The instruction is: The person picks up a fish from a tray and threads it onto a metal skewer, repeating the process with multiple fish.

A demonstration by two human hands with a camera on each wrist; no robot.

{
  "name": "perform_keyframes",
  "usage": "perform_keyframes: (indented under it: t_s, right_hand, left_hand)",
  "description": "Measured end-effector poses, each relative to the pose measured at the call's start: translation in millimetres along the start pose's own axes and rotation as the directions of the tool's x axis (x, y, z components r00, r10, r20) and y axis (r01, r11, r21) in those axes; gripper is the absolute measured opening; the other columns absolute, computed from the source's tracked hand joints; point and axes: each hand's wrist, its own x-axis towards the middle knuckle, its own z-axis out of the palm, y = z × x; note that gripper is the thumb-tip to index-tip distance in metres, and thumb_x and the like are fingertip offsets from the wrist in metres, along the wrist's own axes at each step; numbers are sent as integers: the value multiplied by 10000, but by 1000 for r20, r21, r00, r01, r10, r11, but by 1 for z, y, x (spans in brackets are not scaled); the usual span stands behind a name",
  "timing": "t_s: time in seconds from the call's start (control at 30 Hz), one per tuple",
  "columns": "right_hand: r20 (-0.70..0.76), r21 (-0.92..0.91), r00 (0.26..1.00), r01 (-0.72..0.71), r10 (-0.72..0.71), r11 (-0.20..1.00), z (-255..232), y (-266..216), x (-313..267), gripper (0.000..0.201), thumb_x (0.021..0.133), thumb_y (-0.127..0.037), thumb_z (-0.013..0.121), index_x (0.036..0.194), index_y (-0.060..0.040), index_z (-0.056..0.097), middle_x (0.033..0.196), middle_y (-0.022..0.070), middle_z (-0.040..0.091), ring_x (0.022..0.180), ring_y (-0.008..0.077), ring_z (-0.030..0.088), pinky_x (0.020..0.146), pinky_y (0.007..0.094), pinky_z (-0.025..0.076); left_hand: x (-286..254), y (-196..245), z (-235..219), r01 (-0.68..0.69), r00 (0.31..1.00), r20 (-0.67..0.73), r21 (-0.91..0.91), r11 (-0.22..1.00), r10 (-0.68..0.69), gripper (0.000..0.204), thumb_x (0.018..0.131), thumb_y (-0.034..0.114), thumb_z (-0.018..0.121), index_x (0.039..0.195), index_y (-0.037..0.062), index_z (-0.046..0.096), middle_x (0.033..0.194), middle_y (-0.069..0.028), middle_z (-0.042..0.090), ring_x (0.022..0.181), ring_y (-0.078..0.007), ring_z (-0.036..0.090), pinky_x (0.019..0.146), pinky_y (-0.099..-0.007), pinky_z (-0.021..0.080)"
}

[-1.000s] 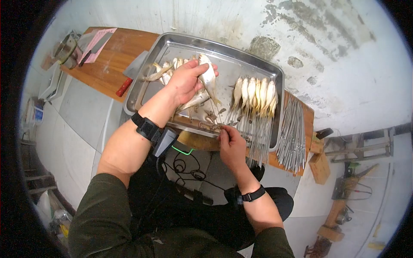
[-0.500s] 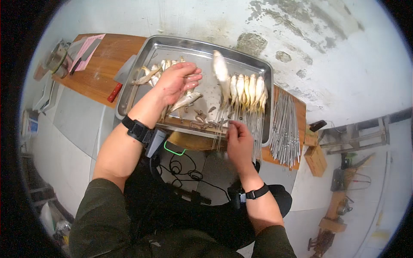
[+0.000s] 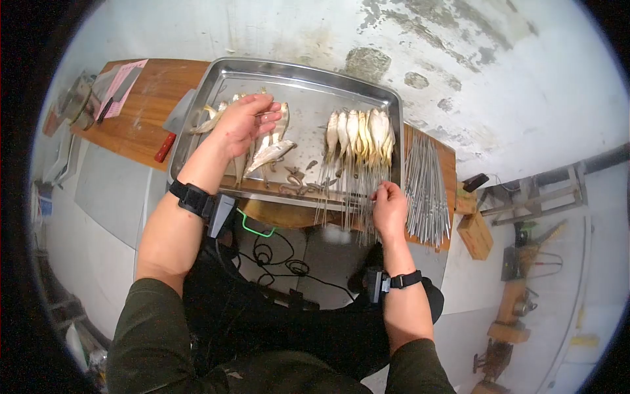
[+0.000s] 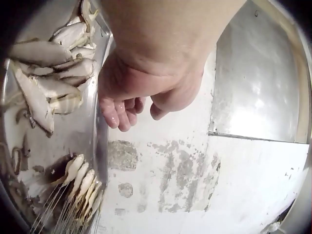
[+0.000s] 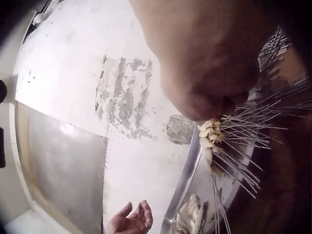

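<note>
My left hand [image 3: 243, 125] hovers over the left part of a metal tray [image 3: 302, 71], above loose fish [image 3: 270, 156]. Its fingers are loosely bent and hold nothing, as the left wrist view also shows. My right hand [image 3: 392, 209] is at the tray's front right edge, with curled fingers pinching the end of a thin metal skewer [image 3: 373, 176] among several others; the fingertips are mostly hidden in the right wrist view. Skewered fish [image 3: 353, 131] lie side by side at the tray's right, heads toward the wall, one slanting over the right end of the row.
A bundle of bare skewers [image 3: 426, 190] lies on the wooden board right of the tray. Small dark scraps [image 3: 296, 184] sit near the tray's front edge. To the left are a red-handled cleaver [image 3: 165, 147], a knife [image 3: 118, 95] on pink paper and a metal pot [image 3: 80, 102].
My right hand has carried a skewered fish from the tray's middle to the row at the right. My left hand has let go of that fish and drawn back left.
</note>
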Motion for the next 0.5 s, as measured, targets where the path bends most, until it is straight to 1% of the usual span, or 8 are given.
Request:
perform_keyframes:
  t_s: [0.1, 0.17, 0.23, 0.27, 0.33, 0.43, 0.47, 0.5]
  right_hand:
    - [54, -72, 998, -7, 11, 997, -3, -7, -5, 239, 912, -145, 516, 1005, 47, 623, 728, 118, 650, 647, 172, 612, 628, 304, 477]
    - [9, -422, 990, 130, -140, 897, -22, -35, -12, 241, 880, -183, 532, 999, -7, 648, 873, 224, 662, 866, 380, 639, 759, 429, 495]
    - [-34, -424, 992, 96, -121, 900, -38, -25, -5, 244, 874, -187, 537, 984, -2, 653, 865, 231, 659, 857, 383, 640, 757, 439, 494]
    - [-78, -424, 992, 62, -104, 903, -50, -16, 0, 248, 869, -192, 542, 970, 3, 658, 858, 238, 656, 849, 386, 641, 754, 448, 493]
    - [-132, -401, 986, 39, -100, 915, -60, 46, 15, 255, 868, -212, 574, 904, 28, 653, 757, 194, 661, 672, 282, 651, 647, 362, 495]
    - [-142, -266, 987, -112, 77, 957, -56, 148, 30, 261, 878, -196, 576, 825, 50, 645, 703, 172, 657, 659, 261, 646, 628, 357, 484]
    - [-134, -258, 988, -108, 75, 960, -56, 141, 24, 261, 878, -196, 576, 825, 50, 645, 703, 172, 657, 659, 261, 646, 628, 357, 484]
    - [-150, -280, 982, -157, 118, 947, -58, 126, 19, 253, 865, -208, 583, 867, 35, 656, 792, 215, 653, 760, 324, 643, 693, 386, 487]
  left_hand:
    - [-2, 6, -5, -13, 1000, -20, 101, 995, 15, 181, 933, 214, 547, 1042, 70, 555, 940, -9, 625, 811, -92, 598, 690, -228, 482]
    - [-3, 8, -12, -24, 999, -36, 166, 986, 30, 178, 935, 214, 540, 1034, 68, 561, 927, -6, 624, 788, -84, 590, 681, -228, 477]
    - [1, 10, -21, -45, 994, -81, 311, 949, 74, 175, 935, 203, 529, 1020, 56, 569, 907, -7, 624, 756, -78, 581, 654, -229, 471]
    - [4, 10, -25, -39, 994, -81, 312, 949, 67, 175, 935, 203, 529, 1020, 56, 569, 907, -7, 624, 756, -78, 581, 654, -229, 471]
    - [5, 11, -40, -17, 998, -54, 347, 938, 38, 230, 951, 244, 529, 1073, 51, 566, 934, -9, 619, 767, -76, 579, 667, -237, 481]
    - [5, 14, -50, -3, 991, -120, 455, 891, 65, 207, 935, 228, 537, 1051, 60, 563, 887, -2, 613, 732, -88, 586, 648, -243, 472]
    - [6, 14, -53, 15, 987, -145, 505, 863, 68, 198, 928, 224, 541, 1043, 64, 562, 876, -2, 613, 720, -92, 589, 643, -244, 469]
    - [4, 16, -55, 26, 985, -158, 522, 853, 66, 164, 902, 222, 558, 960, 71, 585, 827, -4, 609, 724, -100, 597, 632, -247, 467]
